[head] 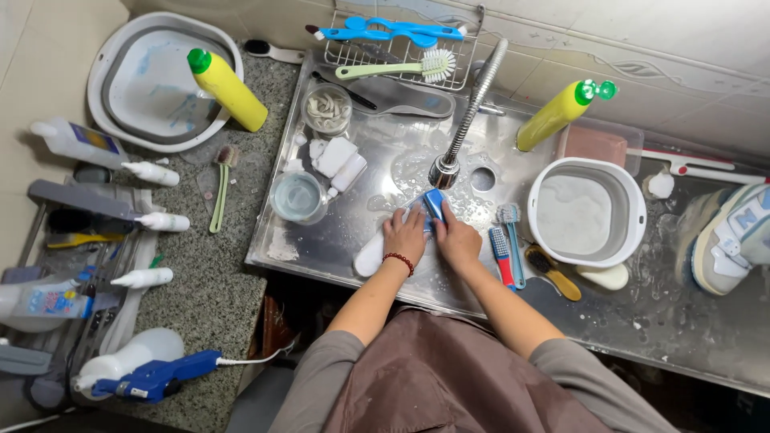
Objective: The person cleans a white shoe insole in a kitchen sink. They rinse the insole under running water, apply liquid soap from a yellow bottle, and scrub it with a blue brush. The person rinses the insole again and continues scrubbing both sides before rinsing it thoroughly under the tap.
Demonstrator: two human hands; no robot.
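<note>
My left hand [406,234], with a red bead bracelet at the wrist, presses down on a white shoe insole [370,253] lying in the steel sink [385,172]. Next to it, my right hand [457,240] grips a small blue brush [434,204] held against the insole's far end. Both hands sit just below the flexible tap [465,120].
A white tub of soapy water [589,211] stands right of the hands, with several brushes [507,252] between. A sneaker [734,236] lies far right. Two yellow bottles [226,88] [557,115], a glass [297,197], a bowl [327,109] and a wire rack [401,48] ring the sink. Spray bottles [160,222] fill the left counter.
</note>
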